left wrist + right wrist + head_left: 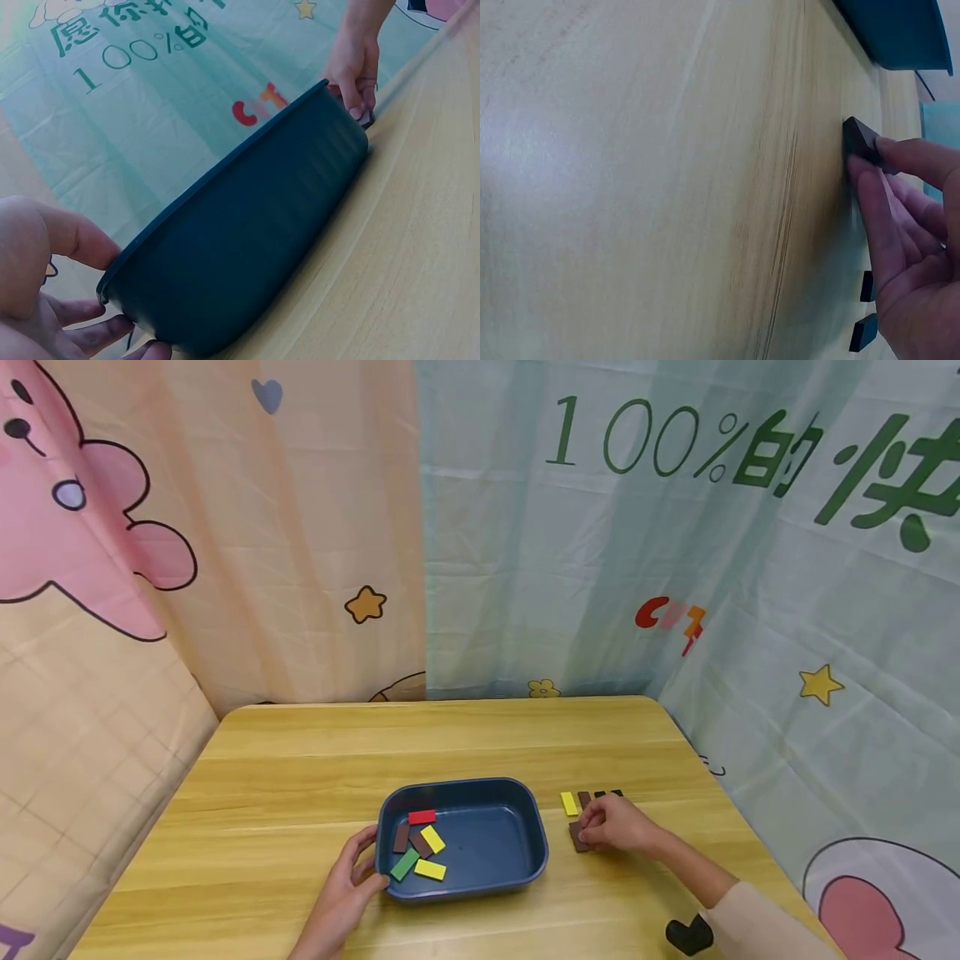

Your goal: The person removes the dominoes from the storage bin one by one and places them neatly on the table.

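My left hand (347, 882) grips the left end of a dark blue plastic tub (480, 894). In the left wrist view its thumb and fingers meet the rim. Lying at the tub's left side are a red block (422, 817), a green block (405, 864), two yellow blocks (430, 870) and two brown blocks (402, 838). Right of the tub, my right hand (617, 823) pinches a brown block (577, 837) between thumb and fingers, close over the table; the right wrist view shows this block (860, 140) tilted.
Beyond my right hand a row holds a yellow block (569, 803), a brown block (584, 799) and two black blocks (617, 792), partly hidden by the hand. A black heart-shaped thing (689, 935) shows by the right sleeve. Printed curtains (525, 568) rise behind the wooden table (300, 752).
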Action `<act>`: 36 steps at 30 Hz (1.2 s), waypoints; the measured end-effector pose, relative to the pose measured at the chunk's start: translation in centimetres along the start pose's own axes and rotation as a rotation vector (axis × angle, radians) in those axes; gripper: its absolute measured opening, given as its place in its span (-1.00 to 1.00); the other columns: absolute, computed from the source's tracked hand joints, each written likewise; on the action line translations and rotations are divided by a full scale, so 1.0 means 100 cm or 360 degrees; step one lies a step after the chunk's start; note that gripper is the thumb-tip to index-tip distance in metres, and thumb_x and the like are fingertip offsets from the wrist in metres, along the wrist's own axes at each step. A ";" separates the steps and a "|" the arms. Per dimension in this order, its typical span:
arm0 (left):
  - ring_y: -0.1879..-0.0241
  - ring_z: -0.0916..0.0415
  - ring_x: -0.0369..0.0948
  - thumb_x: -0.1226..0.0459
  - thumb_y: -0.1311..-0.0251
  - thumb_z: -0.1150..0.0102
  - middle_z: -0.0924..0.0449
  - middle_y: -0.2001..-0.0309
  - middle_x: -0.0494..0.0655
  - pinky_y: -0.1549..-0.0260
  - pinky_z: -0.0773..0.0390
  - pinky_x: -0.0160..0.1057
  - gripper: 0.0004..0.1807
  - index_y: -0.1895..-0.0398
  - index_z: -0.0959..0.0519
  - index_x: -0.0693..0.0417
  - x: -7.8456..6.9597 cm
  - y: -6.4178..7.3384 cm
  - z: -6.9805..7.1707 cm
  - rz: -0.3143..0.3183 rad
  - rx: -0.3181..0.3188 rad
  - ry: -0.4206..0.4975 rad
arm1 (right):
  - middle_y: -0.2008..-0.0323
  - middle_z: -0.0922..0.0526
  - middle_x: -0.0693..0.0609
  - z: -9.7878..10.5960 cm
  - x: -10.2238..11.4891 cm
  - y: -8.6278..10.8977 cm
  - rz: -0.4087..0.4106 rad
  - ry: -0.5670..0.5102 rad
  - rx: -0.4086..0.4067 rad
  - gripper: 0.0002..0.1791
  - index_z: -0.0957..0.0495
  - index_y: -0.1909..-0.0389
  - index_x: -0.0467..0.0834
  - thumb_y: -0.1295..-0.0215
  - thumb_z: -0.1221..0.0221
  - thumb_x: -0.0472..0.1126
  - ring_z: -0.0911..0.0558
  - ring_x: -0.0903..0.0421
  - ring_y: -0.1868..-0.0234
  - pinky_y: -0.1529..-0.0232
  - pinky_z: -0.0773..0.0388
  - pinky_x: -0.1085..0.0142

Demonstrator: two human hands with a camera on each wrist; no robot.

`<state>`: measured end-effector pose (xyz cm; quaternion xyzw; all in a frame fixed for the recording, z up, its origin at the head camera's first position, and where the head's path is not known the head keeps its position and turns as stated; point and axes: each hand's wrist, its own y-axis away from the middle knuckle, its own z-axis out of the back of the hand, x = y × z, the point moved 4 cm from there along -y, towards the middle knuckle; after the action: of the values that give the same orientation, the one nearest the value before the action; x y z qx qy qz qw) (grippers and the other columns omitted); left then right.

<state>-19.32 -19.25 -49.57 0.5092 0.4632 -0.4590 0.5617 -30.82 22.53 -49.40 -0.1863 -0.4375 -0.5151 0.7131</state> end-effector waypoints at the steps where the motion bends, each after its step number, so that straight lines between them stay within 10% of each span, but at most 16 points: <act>1: -0.40 -0.24 0.33 0.55 -0.25 -0.12 -0.13 -0.52 0.29 -0.26 -0.41 0.18 -0.23 -0.54 -0.21 0.13 0.000 0.000 0.000 -0.0001 -0.0001 -0.0002 | 0.39 -0.63 -0.02 0.001 0.001 0.000 -0.0009 0.0035 -0.0016 -0.88 -0.63 0.27 -0.31 -0.25 -0.38 -0.39 -0.66 0.08 0.39 0.34 -0.71 0.22; 26: -0.40 -0.23 0.37 0.61 -0.23 -0.09 -0.14 -0.49 0.35 -0.19 -0.52 0.02 -0.25 -0.52 -0.19 0.24 -0.001 -0.001 0.001 -0.0062 0.0022 0.0009 | 0.45 -0.66 0.06 0.015 0.017 0.003 -0.0047 0.0384 -0.0139 -0.84 -0.70 0.27 -0.26 -0.21 -0.44 -0.28 -0.61 0.11 0.44 0.38 -0.61 0.24; 36: -0.40 -0.22 0.38 0.62 -0.23 -0.10 -0.14 -0.50 0.35 -0.16 -0.54 -0.01 -0.24 -0.52 -0.20 0.22 0.002 -0.002 0.001 -0.0076 0.0027 0.0026 | 0.40 -0.67 0.09 0.031 0.042 -0.016 0.0142 0.0389 -0.0122 -0.77 -0.70 0.16 -0.32 -0.23 -0.42 -0.28 -0.63 0.10 0.40 0.38 -0.61 0.23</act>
<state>-19.48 -19.36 -49.77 0.5064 0.4758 -0.4721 0.5425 -33.26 21.68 -44.59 -0.1685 -0.3187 -0.5181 0.7756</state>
